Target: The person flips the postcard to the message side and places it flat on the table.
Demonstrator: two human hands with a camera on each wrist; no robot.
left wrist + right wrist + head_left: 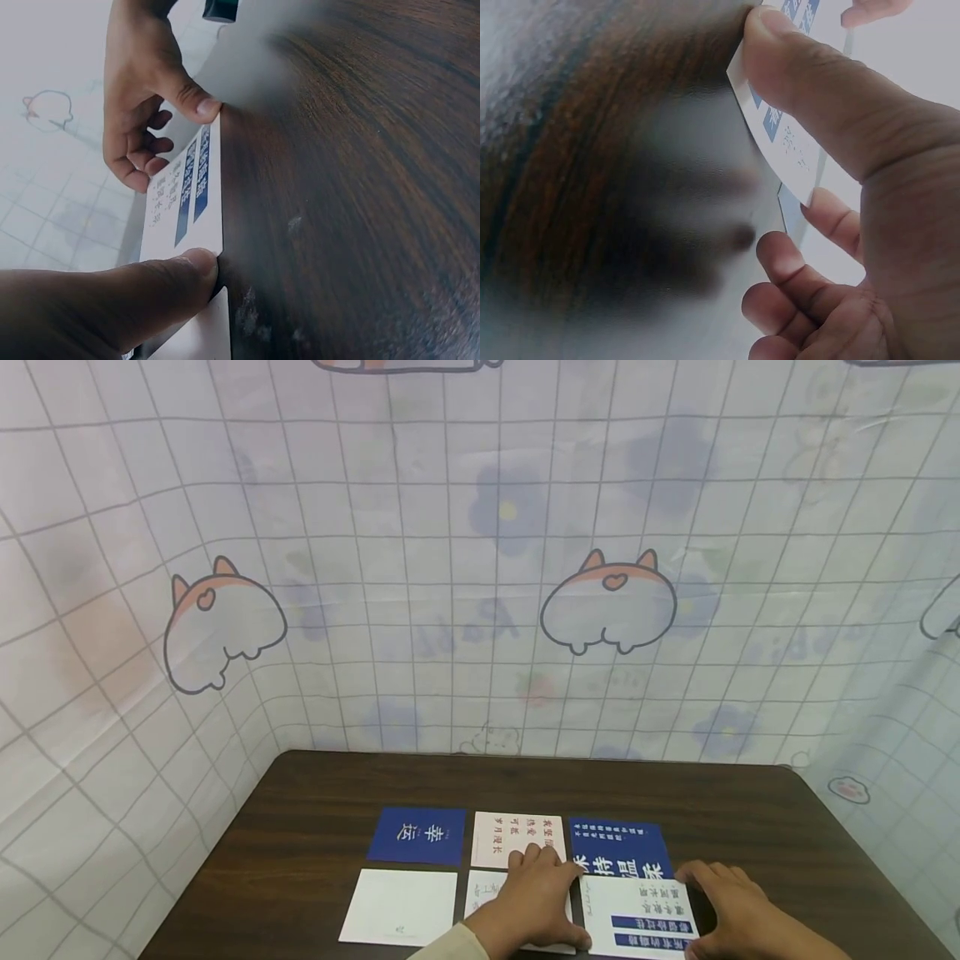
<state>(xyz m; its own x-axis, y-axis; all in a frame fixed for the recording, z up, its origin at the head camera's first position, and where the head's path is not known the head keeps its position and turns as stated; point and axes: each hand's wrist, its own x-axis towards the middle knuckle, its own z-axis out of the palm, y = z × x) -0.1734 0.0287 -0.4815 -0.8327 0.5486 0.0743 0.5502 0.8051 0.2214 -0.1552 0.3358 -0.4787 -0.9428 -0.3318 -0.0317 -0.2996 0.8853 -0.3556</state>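
Dark wood table, your left hand and right hand pinch the striped card by its corners; looks like aligning, so I'd release gently next.

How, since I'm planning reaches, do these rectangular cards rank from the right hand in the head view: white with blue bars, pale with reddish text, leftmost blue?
1. White blue-barred card: touching the right hand, front right.
2. Pale reddish-text card: back row, middle.
3. Leftmost blue card: back row, left.
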